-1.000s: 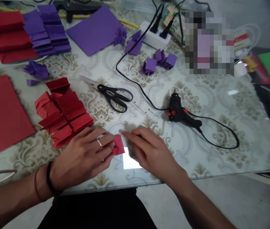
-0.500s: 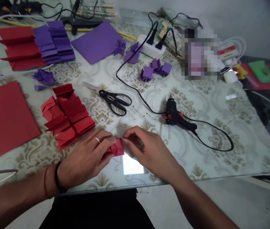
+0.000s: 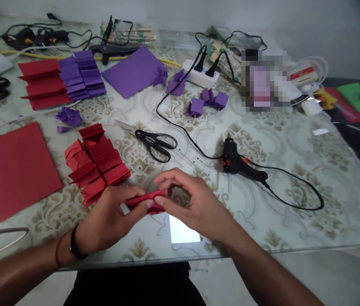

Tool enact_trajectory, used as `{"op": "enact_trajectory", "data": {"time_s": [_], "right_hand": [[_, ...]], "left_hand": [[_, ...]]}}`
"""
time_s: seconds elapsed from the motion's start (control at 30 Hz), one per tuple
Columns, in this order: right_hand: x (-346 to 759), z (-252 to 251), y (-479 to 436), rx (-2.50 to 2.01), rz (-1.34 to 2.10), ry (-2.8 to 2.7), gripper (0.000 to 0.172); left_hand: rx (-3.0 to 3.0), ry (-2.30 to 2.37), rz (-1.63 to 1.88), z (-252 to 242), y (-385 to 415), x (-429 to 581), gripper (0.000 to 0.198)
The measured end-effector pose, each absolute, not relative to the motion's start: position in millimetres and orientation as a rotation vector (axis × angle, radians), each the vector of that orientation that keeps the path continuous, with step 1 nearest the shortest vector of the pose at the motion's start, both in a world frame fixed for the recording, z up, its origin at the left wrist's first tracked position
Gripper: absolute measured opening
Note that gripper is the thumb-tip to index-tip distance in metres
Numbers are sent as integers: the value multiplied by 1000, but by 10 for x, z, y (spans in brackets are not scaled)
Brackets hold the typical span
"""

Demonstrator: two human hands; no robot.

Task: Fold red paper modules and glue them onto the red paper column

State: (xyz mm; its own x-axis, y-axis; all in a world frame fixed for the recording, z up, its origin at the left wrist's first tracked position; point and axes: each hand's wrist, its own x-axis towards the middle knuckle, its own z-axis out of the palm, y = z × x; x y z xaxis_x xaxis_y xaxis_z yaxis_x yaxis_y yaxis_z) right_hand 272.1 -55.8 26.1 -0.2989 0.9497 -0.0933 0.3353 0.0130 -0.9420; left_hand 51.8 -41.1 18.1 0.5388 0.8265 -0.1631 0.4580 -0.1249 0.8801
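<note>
A small folded red paper piece [image 3: 144, 200] is held between both hands near the table's front edge. My left hand [image 3: 113, 216] grips its left end, thumb along the near side. At its right end, my right hand [image 3: 192, 204] pinches it between thumb and fingers. Just behind my left hand lies a group of pleated red paper pieces [image 3: 99, 163]. Black-handled scissors [image 3: 154, 142] rest beyond the hands, blades pointing left. To the right, a black glue gun [image 3: 240, 163] lies on its side with its cord looped.
A red sheet [image 3: 17, 170] lies at the left. Farther back are pleated purple paper [image 3: 82, 76], a purple sheet [image 3: 132, 72], purple folded pieces [image 3: 195, 107] and a white power strip [image 3: 201, 74]. The glass-covered table's front edge [image 3: 148, 262] runs below the hands.
The red piece has been raised and tilted, showing its long edge. My left thumb has come round to its near side, and my right hand has closed on its right end. The view has shifted slightly.
</note>
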Motion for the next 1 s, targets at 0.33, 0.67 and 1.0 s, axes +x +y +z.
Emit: {"op": "enact_trajectory", "data": {"time_s": [0.33, 0.67, 1.0], "right_hand": [[2689, 203, -571, -1268, 1510, -1572, 30], [2699, 175, -548, -1290, 1623, -1472, 32], [2690, 173, -548, -1321, 1592, -1488, 32]], "left_hand": [[1652, 1114, 384, 179, -385, 520, 36], [1506, 1048, 326, 178, -336, 463, 42], [1581, 997, 393, 193, -348, 485, 28]]}}
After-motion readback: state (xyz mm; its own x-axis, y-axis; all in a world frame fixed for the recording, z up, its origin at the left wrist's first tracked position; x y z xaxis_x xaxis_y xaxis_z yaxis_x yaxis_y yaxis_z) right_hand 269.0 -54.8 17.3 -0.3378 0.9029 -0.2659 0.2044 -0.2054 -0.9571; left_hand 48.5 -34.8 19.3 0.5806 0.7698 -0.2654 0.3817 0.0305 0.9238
